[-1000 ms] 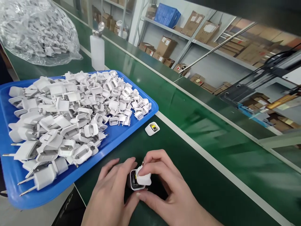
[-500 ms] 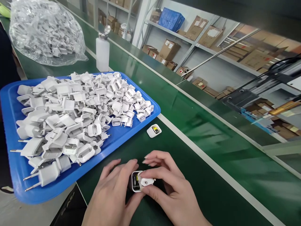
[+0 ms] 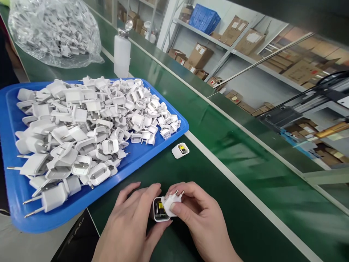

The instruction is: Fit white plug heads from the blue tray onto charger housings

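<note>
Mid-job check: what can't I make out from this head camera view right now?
- Open white charger shell, head view: its lower sides are covered by the left hand.
- White two-pin plug cap: the right hand hides part of it, so its seating is unclear.
- Blue plastic tray: left edge cut off by the frame.
- Clear plastic bag of parts: top cut off.

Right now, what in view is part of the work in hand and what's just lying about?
In use:
left hand holding open charger body
right hand pressing plug cap onto it
blue tray of plug caps

Lying about:
second charger body on the green belt
white bottle
clear bag of parts
</note>
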`<state>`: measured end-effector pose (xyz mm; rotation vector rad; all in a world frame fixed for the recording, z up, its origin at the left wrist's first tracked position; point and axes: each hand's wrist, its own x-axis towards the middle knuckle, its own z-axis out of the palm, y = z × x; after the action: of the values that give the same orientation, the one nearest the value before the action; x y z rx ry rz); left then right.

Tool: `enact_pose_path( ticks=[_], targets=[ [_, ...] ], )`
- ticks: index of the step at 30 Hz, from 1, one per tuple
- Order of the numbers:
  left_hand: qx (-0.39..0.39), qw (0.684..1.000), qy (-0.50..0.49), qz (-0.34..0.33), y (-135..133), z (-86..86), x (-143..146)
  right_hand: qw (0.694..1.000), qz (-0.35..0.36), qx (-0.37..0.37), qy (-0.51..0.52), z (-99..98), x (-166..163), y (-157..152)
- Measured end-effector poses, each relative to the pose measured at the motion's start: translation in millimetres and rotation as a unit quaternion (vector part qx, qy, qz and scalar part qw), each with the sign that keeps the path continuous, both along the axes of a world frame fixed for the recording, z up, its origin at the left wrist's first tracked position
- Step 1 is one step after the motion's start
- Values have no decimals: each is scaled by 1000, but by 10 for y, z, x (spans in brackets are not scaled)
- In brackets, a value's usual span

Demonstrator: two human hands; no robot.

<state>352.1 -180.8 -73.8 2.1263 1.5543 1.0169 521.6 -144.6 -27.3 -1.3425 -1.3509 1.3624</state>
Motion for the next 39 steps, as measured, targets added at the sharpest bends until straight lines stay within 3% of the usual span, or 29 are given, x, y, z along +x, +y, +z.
enact_pose_path(
  ticks=[5, 9, 13, 16, 18, 21, 24, 31, 39],
  targets=[
    [0, 1000, -6, -4, 5, 6, 7, 1000, 12, 14, -8, 2, -10, -11],
    [2, 1000, -6, -2, -3, -4, 13, 991, 46, 103, -70, 1, -3, -17],
    [4, 1000, -4, -12, -6, -31, -4, 945, 108, 258, -172, -29, 17, -24],
    [4, 1000, -6, -17, -8, -51, -19, 904, 150, 331, -226, -21, 32, -15],
    [7, 1000, -9, -17, -9, -57, -24, 899, 167, 329, -236, 44, 48, 5],
    [10, 1000, -11, -20, -6, -58, -25, 905, 225, 234, -274, 233, 92, 57],
    [19, 1000, -9, -22, 2, -56, -23, 884, 289, 182, -319, 406, 148, 110],
    [21, 999, -7, -25, -1, -64, -29, 843, 248, 324, -352, 337, 123, 115],
    [17, 999, -25, -37, -7, -112, -15, 808, 274, 351, -385, 356, 43, 67]
  ],
)
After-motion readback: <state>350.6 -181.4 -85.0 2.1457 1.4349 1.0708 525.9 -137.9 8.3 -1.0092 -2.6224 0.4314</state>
